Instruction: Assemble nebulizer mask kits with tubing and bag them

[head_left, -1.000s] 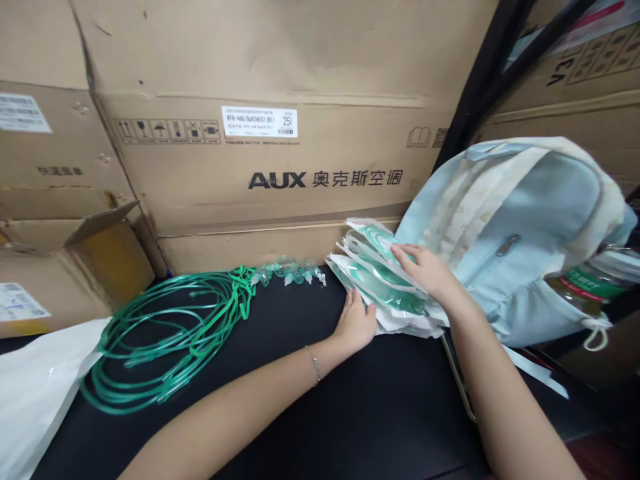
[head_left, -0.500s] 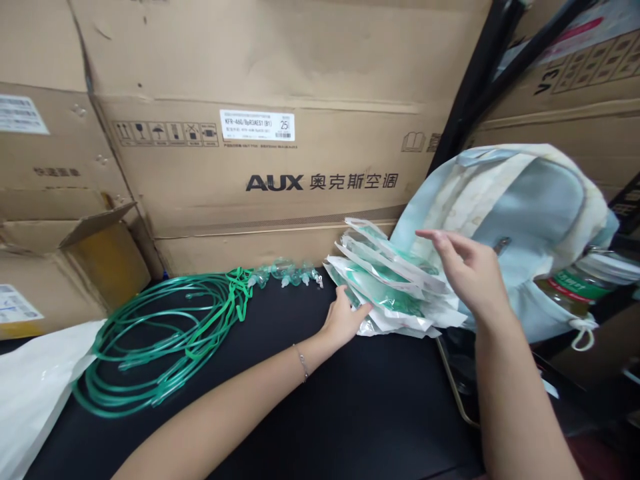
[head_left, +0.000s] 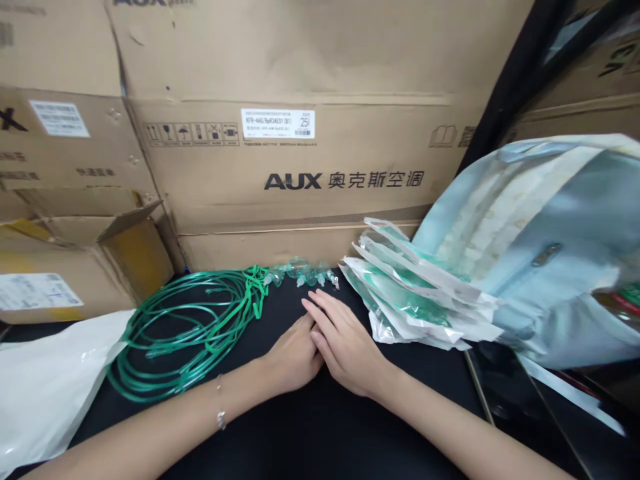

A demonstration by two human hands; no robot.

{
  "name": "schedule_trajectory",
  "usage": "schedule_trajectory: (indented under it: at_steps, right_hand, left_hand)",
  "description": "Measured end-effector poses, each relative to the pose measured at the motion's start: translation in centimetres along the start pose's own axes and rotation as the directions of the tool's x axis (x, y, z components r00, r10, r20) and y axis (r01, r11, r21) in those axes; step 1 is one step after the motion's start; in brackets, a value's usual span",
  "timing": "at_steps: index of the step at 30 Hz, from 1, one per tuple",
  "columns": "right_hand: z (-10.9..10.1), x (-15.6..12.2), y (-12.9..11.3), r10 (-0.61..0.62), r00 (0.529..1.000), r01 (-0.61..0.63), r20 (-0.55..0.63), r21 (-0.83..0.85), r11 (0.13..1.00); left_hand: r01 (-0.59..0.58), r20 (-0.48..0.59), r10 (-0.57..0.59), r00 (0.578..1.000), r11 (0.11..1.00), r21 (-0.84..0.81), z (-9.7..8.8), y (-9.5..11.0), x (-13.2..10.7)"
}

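Note:
My left hand [head_left: 295, 353] and my right hand [head_left: 353, 347] meet over the black surface [head_left: 320, 427]. The right hand's fingers stretch out across the left hand's fingers, which are mostly hidden. Neither hand shows an object in it. To the right lies a stack of clear and white sealed packets [head_left: 420, 293] with green contents, apart from the right hand. Coiled green tubing [head_left: 145, 393] with green straps [head_left: 233, 310] lies to the left. Small translucent green plastic pieces [head_left: 300, 270] sit just beyond the fingertips.
A large cardboard box [head_left: 320, 207] stands across the back, with an opened smaller carton [head_left: 90, 267] at left. A white plastic bag [head_left: 45, 380] lies front left. At right are a pale blue backpack [head_left: 565, 280] and a dark flat device [head_left: 515, 400] with a gold edge.
My left hand has come off the packet stack and moved left. My right hand has come down and left onto my left hand. The view has shifted slightly left.

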State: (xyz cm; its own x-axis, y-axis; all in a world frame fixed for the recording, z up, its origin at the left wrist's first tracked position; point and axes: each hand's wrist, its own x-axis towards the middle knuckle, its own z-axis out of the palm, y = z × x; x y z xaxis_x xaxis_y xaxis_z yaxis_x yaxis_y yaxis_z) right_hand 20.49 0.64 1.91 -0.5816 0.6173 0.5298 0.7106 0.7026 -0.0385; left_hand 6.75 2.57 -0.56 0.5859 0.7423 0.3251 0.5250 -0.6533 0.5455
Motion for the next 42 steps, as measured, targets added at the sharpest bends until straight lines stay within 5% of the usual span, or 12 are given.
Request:
schedule_trajectory:
  at_steps: [5, 9, 42]
  right_hand:
    - [2.2, -0.9, 0.1, 0.082, 0.920, -0.130, 0.383, 0.101, 0.986]
    - [2.2, -1.0, 0.1, 0.003, 0.857, -0.111, 0.516, 0.178, 0.978]
    - [2.2, -0.5, 0.2, -0.007, 0.830, -0.117, 0.558, 0.185, 0.976]
  left_hand:
    - [0.061, 0.190, -0.107, 0.976, 0.970, 0.236, -3.1, -1.7, -5.4]
    - [0.016, 0.261, -0.069, 0.963, 0.980, 0.199, -5.0, -2.8, -7.2]
    - [-0.029, 0.248, -0.026, 0.968, 0.976, 0.218, -5.3, -3.3, -7.4]
